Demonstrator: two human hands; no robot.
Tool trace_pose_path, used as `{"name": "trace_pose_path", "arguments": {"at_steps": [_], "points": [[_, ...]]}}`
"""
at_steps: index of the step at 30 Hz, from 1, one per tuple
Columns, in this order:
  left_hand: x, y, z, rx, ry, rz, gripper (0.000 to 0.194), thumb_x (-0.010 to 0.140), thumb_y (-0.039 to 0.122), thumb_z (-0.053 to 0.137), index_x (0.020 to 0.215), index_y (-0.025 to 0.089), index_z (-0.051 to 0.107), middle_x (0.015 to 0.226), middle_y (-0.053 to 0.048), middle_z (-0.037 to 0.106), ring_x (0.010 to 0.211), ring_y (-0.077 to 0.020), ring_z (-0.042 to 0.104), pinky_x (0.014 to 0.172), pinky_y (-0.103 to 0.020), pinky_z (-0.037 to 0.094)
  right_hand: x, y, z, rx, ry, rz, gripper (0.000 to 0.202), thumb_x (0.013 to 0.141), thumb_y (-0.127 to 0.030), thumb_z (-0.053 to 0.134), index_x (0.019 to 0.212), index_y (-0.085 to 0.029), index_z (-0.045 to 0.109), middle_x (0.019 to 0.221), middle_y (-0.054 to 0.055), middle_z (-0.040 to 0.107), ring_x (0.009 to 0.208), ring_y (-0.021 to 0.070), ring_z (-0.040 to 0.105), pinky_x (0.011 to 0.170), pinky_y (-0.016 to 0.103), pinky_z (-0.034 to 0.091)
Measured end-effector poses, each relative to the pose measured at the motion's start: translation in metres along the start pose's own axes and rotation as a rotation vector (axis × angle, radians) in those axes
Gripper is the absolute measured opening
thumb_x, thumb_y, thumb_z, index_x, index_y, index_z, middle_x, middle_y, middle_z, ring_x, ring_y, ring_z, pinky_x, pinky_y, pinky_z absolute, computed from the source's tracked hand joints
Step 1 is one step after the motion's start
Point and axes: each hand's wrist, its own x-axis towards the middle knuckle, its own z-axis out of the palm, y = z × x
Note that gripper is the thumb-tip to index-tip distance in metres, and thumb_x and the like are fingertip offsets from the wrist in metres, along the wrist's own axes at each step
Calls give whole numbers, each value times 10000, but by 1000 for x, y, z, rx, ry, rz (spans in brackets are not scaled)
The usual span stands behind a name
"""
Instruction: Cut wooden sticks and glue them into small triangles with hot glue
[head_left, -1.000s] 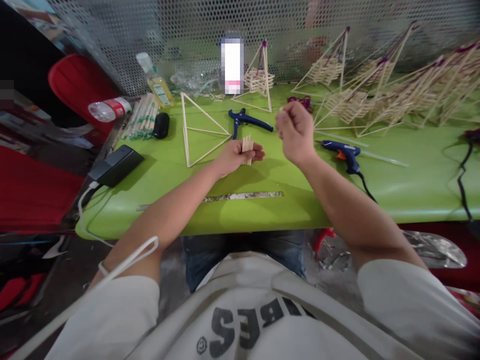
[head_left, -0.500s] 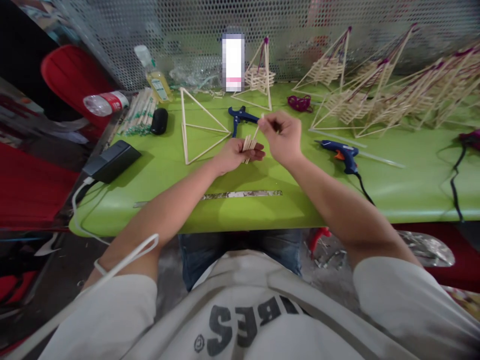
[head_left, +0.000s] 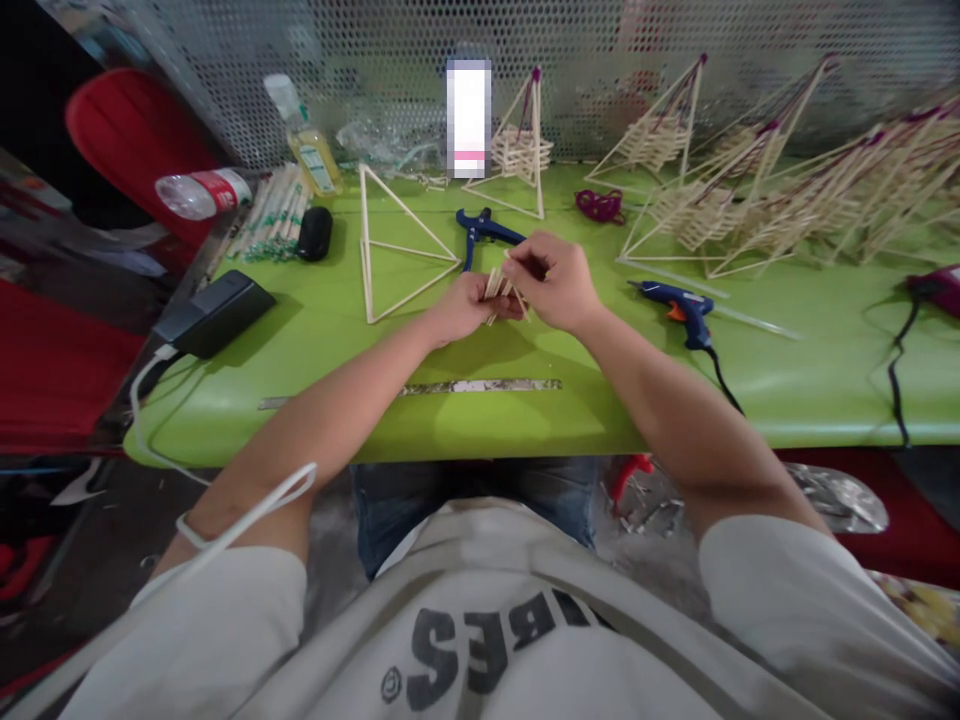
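Note:
Over the middle of the green table, my left hand holds a small bunch of short wooden sticks. Close against it, my right hand pinches one thin stick that slants across the bunch; its fingertips are partly hidden. Just beyond my hands lies a blue cutter with its handles apart. To the left of them stands a frame of joined sticks, shaped like a pyramid. A blue glue gun with an orange trigger rests to the right of my right forearm.
Several stick pyramids with purple tops crowd the back right. Purple thread lies before them. At the left are a black power bank, bundled sticks, a black mouse-like object and bottles. A metal ruler lies near the front edge.
My right hand has come down and closer to my left hand, and its stick now slants across the bunch. My left hand has hardly moved. The view has shifted slightly.

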Motion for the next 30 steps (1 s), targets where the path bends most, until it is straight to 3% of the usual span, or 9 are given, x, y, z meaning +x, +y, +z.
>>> {"name": "trace_pose_path", "arguments": {"at_steps": [4,11,15,17,19,24,30], "points": [[0,-2,-4,193,38,59,284,945,442,853,896,163,835,859,-98,826,799,-219,774,889,-418,666,-1,2,8,2,-22,-19,209,1029,-383,703,863,-261,671,908,65,670,781,208,567,732,404,477],[3,-6,-3,190,79,54,169,881,272,886,812,162,777,823,-80,789,771,-212,739,878,-419,646,-1,-3,18,7,-24,-16,309,1042,-484,705,841,-261,630,919,69,662,815,215,579,800,419,526],[1,1,1,-4,13,-81,91,1008,226,769,1025,149,813,1025,-134,856,954,-246,832,1060,-503,660,9,2,6,91,220,19,440,1071,-660,640,880,-264,621,868,44,613,856,214,609,827,412,545],[0,4,3,-97,2,-138,130,1053,162,695,1116,145,807,1119,-153,862,1055,-249,847,1136,-524,641,18,16,-5,174,375,50,505,1069,-752,581,924,-269,613,849,39,587,881,212,624,807,388,540],[-1,6,4,-133,5,-157,158,1064,110,663,1130,141,804,1158,-163,861,1088,-245,847,1166,-525,633,26,35,-15,277,437,97,545,1055,-800,560,940,-268,588,850,53,600,900,207,640,772,365,528],[1,5,4,-143,30,-154,161,1059,90,664,1104,138,811,1140,-158,862,1069,-252,848,1164,-542,637,31,66,-17,534,277,344,548,1025,-804,568,889,-273,548,922,71,701,983,239,753,775,374,605],[3,0,1,-112,19,-115,102,1014,207,782,1100,161,812,1061,-119,856,1087,-279,848,1168,-563,622,26,62,4,699,105,701,384,1036,-516,639,778,-271,494,750,62,679,750,223,718,715,382,647]]}}
